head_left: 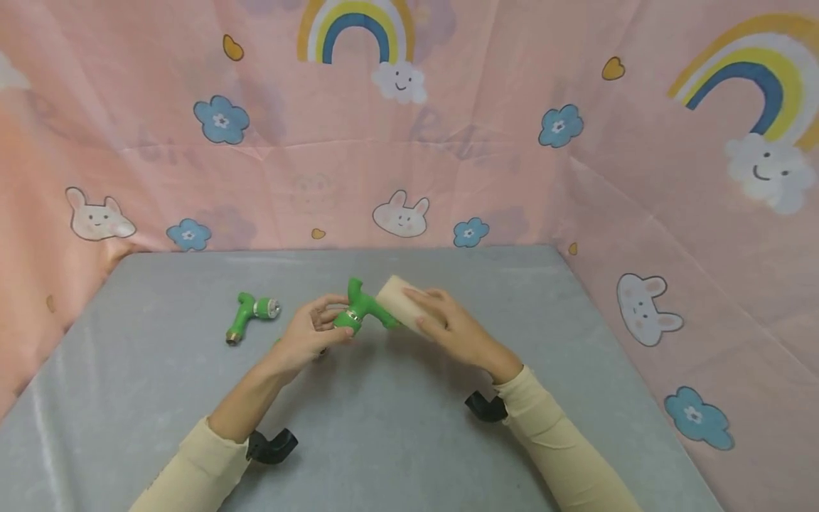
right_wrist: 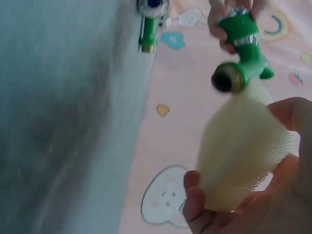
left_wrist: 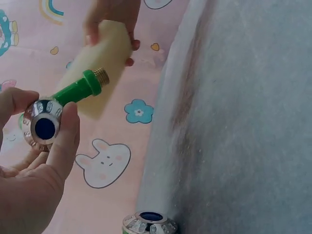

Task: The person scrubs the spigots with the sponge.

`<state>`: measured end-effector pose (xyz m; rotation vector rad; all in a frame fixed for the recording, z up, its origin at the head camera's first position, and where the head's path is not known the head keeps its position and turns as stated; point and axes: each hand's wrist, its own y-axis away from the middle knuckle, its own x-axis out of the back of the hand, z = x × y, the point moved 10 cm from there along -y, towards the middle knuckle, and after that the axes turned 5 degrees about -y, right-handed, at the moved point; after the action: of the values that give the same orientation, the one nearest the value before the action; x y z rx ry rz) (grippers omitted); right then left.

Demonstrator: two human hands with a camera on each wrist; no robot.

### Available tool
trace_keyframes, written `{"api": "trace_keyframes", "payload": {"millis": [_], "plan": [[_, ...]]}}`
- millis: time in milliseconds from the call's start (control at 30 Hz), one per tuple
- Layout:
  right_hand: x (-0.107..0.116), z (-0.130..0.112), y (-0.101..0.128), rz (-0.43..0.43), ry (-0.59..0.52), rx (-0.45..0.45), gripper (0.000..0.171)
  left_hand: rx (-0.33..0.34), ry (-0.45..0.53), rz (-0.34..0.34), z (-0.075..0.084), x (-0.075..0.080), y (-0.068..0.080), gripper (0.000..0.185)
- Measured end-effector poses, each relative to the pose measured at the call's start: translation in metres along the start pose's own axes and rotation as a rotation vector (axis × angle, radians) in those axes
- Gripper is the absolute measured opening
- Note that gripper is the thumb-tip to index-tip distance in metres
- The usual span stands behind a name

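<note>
My left hand (head_left: 313,331) grips a green tap (head_left: 363,306) by its round silver-faced end, raised over the table. The tap's brass threaded end (left_wrist: 101,76) points away from that hand. In my right hand (head_left: 462,334) is a cream-coloured sponge (head_left: 403,302), held between thumb and fingers. The sponge lies along the tap's upper side in the head view, close against it; whether they touch along the whole length I cannot tell. The right wrist view shows the sponge (right_wrist: 243,146) bent, just below the tap (right_wrist: 243,53).
A second green tap (head_left: 246,316) lies on the grey table (head_left: 397,441) left of my left hand. Parts of another green object show behind the left wrist, mostly hidden. A pink patterned cloth (head_left: 486,178) hangs behind the table and along its right side.
</note>
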<state>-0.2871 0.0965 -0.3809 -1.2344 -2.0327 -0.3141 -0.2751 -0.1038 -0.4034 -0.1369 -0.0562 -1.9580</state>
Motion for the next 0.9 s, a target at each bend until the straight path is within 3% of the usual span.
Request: {"api": "trace_keyframes", "payload": {"millis": [167, 267, 400, 500, 600, 900], "plan": [[0.006, 0.008, 0.001, 0.017, 0.125, -0.018, 0.051, 0.030, -0.016, 0.065, -0.002, 0.012, 0.001, 0.044], [0.012, 0.005, 0.001, 0.069, 0.112, -0.002, 0.052, 0.041, -0.018, 0.084, -0.002, 0.014, 0.001, 0.043], [0.017, -0.019, 0.002, 0.182, 0.092, 0.156, 0.054, 0.069, -0.012, 0.087, -0.003, 0.014, 0.000, 0.042], [0.009, -0.043, 0.006, 0.225, 0.164, 0.304, 0.053, 0.083, -0.016, 0.074, -0.005, 0.013, -0.001, 0.044], [-0.002, -0.055, 0.008, 0.236, 0.232, 0.373, 0.053, 0.089, -0.034, 0.063, -0.007, 0.011, -0.002, 0.044], [0.000, -0.049, 0.006, 0.284, 0.327, 0.379, 0.058, 0.126, -0.031, 0.069, -0.013, 0.010, -0.001, 0.044]]}}
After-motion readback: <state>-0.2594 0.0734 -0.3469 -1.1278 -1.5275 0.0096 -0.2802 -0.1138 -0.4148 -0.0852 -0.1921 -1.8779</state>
